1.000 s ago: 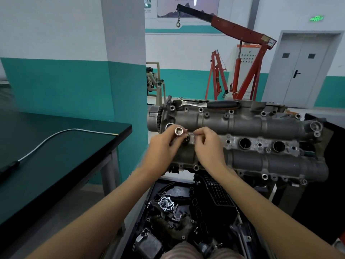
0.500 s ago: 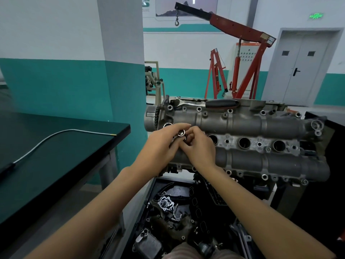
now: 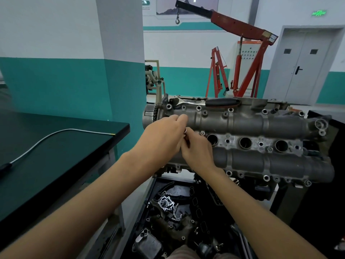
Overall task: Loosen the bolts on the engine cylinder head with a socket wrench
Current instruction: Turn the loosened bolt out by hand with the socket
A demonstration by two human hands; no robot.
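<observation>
The grey engine cylinder head (image 3: 248,126) lies across the middle, with bolts along its edges and round plug holes down its centre. A socket wrench with a black handle (image 3: 222,102) rests on its far edge, untouched. My left hand (image 3: 164,135) and right hand (image 3: 197,150) meet over the head's left end. Between them only a silver rim of the socket (image 3: 185,131) shows. My left fingers curl round it. My right fingertips pinch at its end. The rest of the socket is hidden by my fingers.
A black workbench (image 3: 56,156) with a silver cable (image 3: 46,137) stands at the left. Below the head, a black tray (image 3: 179,217) holds several loose engine parts. A red engine crane (image 3: 248,58) and grey double doors (image 3: 302,66) stand behind, and a teal-and-white pillar (image 3: 123,62) rises beside the bench.
My hands have drawn closer together. The left hand has rolled over the socket, so its open end, plain a second ago, is now nearly covered.
</observation>
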